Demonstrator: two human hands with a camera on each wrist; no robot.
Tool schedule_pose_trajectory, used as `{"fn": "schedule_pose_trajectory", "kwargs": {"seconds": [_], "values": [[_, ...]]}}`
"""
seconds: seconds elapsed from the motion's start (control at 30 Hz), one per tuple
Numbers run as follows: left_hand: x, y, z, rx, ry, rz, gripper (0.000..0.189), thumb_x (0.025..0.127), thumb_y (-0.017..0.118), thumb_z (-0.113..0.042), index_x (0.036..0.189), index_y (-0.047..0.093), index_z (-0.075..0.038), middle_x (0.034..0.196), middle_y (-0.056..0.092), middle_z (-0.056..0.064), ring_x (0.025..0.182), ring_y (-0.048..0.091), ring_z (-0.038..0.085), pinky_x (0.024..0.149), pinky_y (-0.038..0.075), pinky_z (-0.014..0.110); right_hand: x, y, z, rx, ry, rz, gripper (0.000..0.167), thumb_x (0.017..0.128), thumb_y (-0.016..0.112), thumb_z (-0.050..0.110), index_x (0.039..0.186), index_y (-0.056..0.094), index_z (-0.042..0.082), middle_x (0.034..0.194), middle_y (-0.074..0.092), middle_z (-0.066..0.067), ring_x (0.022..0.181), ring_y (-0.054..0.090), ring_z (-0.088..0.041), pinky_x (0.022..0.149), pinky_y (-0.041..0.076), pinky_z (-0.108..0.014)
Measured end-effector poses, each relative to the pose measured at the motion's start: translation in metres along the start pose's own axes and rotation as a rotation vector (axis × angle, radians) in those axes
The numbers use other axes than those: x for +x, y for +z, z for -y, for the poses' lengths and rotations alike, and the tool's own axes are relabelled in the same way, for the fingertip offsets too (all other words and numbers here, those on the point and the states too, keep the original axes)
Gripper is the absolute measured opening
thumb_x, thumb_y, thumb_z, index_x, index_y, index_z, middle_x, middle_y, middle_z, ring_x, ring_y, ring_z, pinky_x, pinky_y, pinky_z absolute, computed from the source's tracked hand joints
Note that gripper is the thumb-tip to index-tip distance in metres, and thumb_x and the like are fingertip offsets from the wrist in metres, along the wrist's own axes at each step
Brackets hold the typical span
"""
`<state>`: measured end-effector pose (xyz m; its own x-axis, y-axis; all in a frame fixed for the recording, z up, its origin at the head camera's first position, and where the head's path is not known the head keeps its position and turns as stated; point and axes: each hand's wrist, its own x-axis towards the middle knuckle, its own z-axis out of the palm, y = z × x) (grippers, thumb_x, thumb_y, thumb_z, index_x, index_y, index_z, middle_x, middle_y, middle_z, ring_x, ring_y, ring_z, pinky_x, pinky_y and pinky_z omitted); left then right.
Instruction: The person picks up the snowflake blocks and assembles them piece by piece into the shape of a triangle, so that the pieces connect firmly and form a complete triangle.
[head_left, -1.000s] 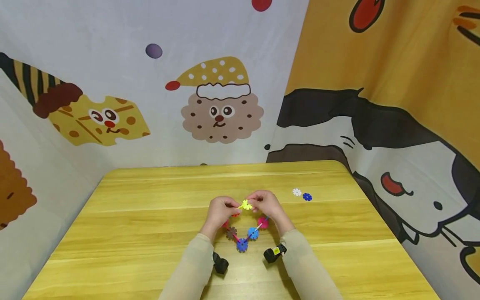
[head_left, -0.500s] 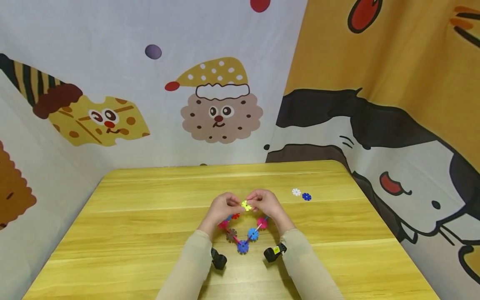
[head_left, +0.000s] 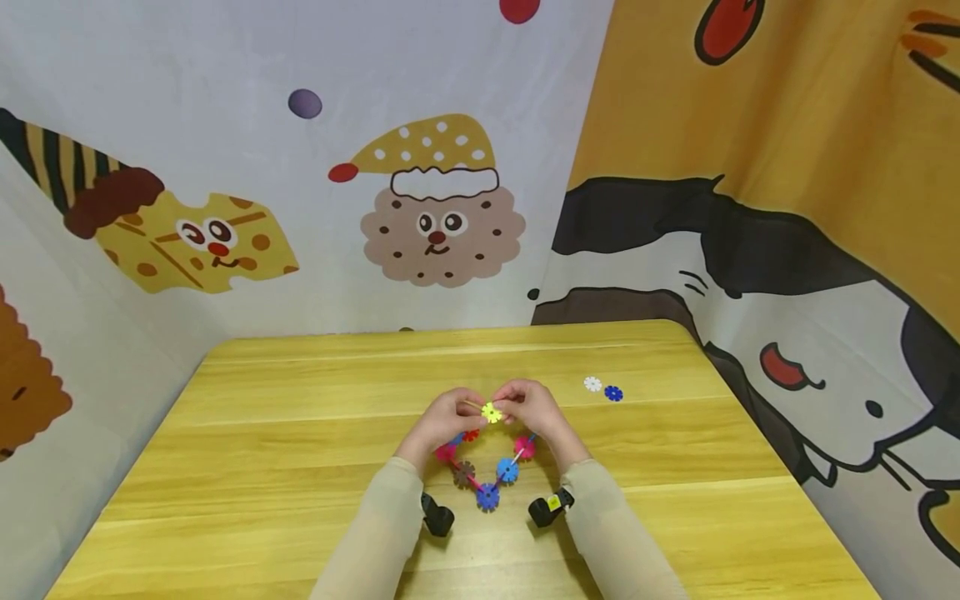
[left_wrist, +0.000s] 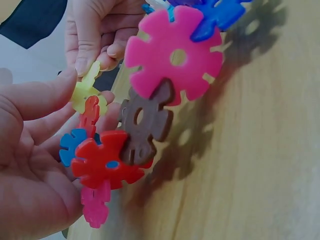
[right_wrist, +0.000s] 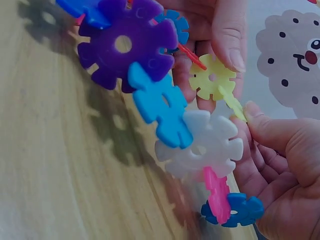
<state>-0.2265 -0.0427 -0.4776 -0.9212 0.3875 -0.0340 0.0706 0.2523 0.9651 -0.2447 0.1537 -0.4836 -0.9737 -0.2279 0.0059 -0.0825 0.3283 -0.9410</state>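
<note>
My left hand [head_left: 448,422] and right hand [head_left: 534,412] meet above the table, each pinching a yellow notched snowflake disc. In the right wrist view, the left thumb presses the face-on yellow disc [right_wrist: 207,82]; the right thumb and finger grip the edge-on yellow disc [right_wrist: 231,102]. Those two discs meet at their notches; how deeply they fit is unclear. From the left-hand disc runs a curved chain of interlocked discs, among them a red disc [left_wrist: 107,162], brown disc [left_wrist: 160,117], purple disc [right_wrist: 150,55] and white disc [right_wrist: 222,145]. A blue disc [right_wrist: 245,210] hangs beside the right hand.
Loose on the wooden table [head_left: 300,467] lie a white disc [head_left: 592,384] and a dark blue disc [head_left: 613,393], beyond the right hand. Behind the table hangs a cartoon-printed cloth [head_left: 262,308]. Black wrist cameras sit under both wrists.
My left hand has moved slightly up and closer to the right hand, bringing the yellow discs together. The chain's lowest part has shifted a little toward me. The loose discs stay put.
</note>
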Motion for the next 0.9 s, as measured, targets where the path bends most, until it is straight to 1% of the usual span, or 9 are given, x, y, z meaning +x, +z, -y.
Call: {"fn": "schedule_pose_trajectory", "kwargs": {"seconds": [0.17, 0.33, 0.47, 0.6, 0.67, 0.77, 0.83, 0.9], "values": [[0.000, -0.001, 0.000, -0.001, -0.005, 0.013, 0.033, 0.089, 0.073, -0.003, 0.120, 0.063, 0.002, 0.105, 0.068, 0.016, 0.096, 0.064, 0.025, 0.079, 0.057, 0.035, -0.002, -0.005, -0.002, -0.017, -0.032, -0.018, 0.008, 0.090, 0.072, 0.004, 0.096, 0.070, -0.002, 0.081, 0.065, -0.007, 0.070, 0.062, -0.020, 0.066, 0.058, -0.035], [-0.001, -0.001, 0.003, 0.019, 0.006, 0.007, 0.033, 0.088, 0.074, -0.003, 0.119, 0.065, 0.001, 0.102, 0.067, 0.015, 0.095, 0.062, 0.023, 0.076, 0.056, 0.034, -0.008, -0.023, -0.011, -0.079, -0.062, -0.092, 0.011, 0.091, 0.073, 0.011, 0.097, 0.071, 0.001, 0.084, 0.068, -0.005, 0.075, 0.062, -0.018, 0.069, 0.056, -0.033], [-0.003, -0.002, 0.005, 0.016, 0.004, -0.004, 0.034, 0.088, 0.074, -0.004, 0.120, 0.065, 0.000, 0.104, 0.066, 0.015, 0.097, 0.061, 0.024, 0.078, 0.056, 0.035, -0.015, -0.048, -0.021, -0.182, -0.075, -0.204, 0.010, 0.091, 0.072, 0.011, 0.097, 0.072, 0.002, 0.088, 0.070, -0.005, 0.078, 0.062, -0.016, 0.071, 0.053, -0.029], [-0.004, -0.004, 0.009, -0.001, 0.019, 0.000, 0.034, 0.088, 0.074, -0.005, 0.120, 0.065, 0.000, 0.104, 0.066, 0.014, 0.096, 0.061, 0.022, 0.078, 0.056, 0.034, -0.024, -0.079, -0.034, -0.322, -0.103, -0.356, 0.011, 0.091, 0.073, 0.011, 0.097, 0.073, 0.002, 0.090, 0.071, -0.008, 0.080, 0.062, -0.019, 0.071, 0.050, -0.029], [-0.004, -0.005, 0.011, -0.006, 0.029, 0.003, 0.033, 0.089, 0.074, -0.007, 0.120, 0.066, 0.000, 0.103, 0.066, 0.012, 0.095, 0.061, 0.021, 0.077, 0.056, 0.034, -0.030, -0.095, -0.041, -0.364, -0.105, -0.417, 0.013, 0.091, 0.073, 0.011, 0.099, 0.073, 0.001, 0.093, 0.071, -0.012, 0.082, 0.063, -0.023, 0.073, 0.051, -0.031], [-0.005, -0.004, 0.011, -0.020, 0.033, 0.001, 0.034, 0.089, 0.074, -0.005, 0.121, 0.065, 0.002, 0.104, 0.066, 0.015, 0.096, 0.061, 0.023, 0.076, 0.057, 0.036, -0.037, -0.116, -0.052, -0.415, -0.108, -0.478, 0.017, 0.089, 0.074, 0.008, 0.103, 0.072, -0.003, 0.099, 0.069, -0.018, 0.087, 0.064, -0.030, 0.078, 0.052, -0.038], [-0.004, -0.004, 0.010, -0.031, 0.031, -0.002, 0.035, 0.089, 0.074, -0.004, 0.122, 0.065, 0.002, 0.105, 0.066, 0.018, 0.097, 0.061, 0.025, 0.077, 0.057, 0.039, -0.041, -0.127, -0.057, -0.454, -0.104, -0.495, 0.022, 0.088, 0.074, 0.007, 0.107, 0.071, -0.005, 0.105, 0.067, -0.023, 0.092, 0.063, -0.036, 0.083, 0.051, -0.046], [-0.004, -0.004, 0.011, -0.036, 0.026, -0.005, 0.035, 0.089, 0.073, -0.003, 0.122, 0.064, 0.003, 0.106, 0.065, 0.020, 0.097, 0.061, 0.027, 0.077, 0.057, 0.040, -0.044, -0.135, -0.062, -0.523, -0.089, -0.498, 0.027, 0.088, 0.074, 0.007, 0.111, 0.069, -0.006, 0.110, 0.063, -0.026, 0.099, 0.059, -0.042, 0.088, 0.047, -0.053]]}}
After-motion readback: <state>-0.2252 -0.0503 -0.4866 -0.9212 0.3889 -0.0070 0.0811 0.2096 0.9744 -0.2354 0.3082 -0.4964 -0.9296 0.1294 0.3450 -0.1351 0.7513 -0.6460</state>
